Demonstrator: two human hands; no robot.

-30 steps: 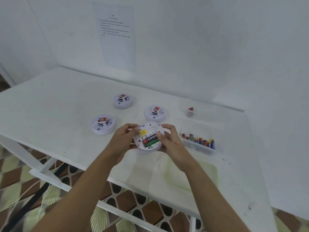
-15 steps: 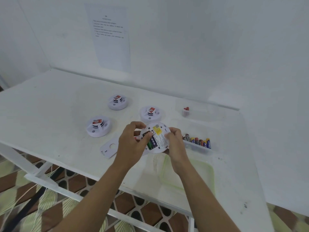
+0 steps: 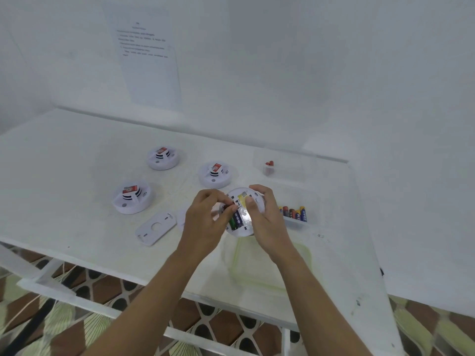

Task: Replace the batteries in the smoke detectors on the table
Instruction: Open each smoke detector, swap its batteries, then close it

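Head | left hand (image 3: 203, 227) pinches battery (image 3: 227, 207) inside detector (image 3: 243, 228) | right hand (image 3: 267, 222) grips its rim | we judge detector light, stiff, best rim-held.

Smoke detectors (image 3: 131, 197) smooth white plastic; table (image 3: 64, 155) matt white; battery tray (image 3: 298, 222) clear plastic.

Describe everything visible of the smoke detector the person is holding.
The smoke detector is a round white plastic disc, turned back-up, held over the table. A yellow label and green and blue batteries show inside. The right hand grips its right rim; the left hand pinches a dark battery at its left side.
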